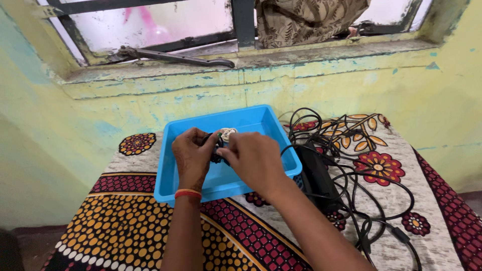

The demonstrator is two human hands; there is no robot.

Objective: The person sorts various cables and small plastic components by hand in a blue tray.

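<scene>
My left hand (193,155), orange band at the wrist, curls its fingers around a small bundle of black and white cords (221,140) over the shallow blue plastic tray (175,180). My right hand (256,158) pinches the same bundle from the other side. Further right, tangled black cables (351,185) sprawl across the patterned cloth (125,226).

Both hands (193,155) hide most of the small cable bundle (224,134) over the tray (221,183), and the picture's near edge cuts the bench (125,231).
</scene>
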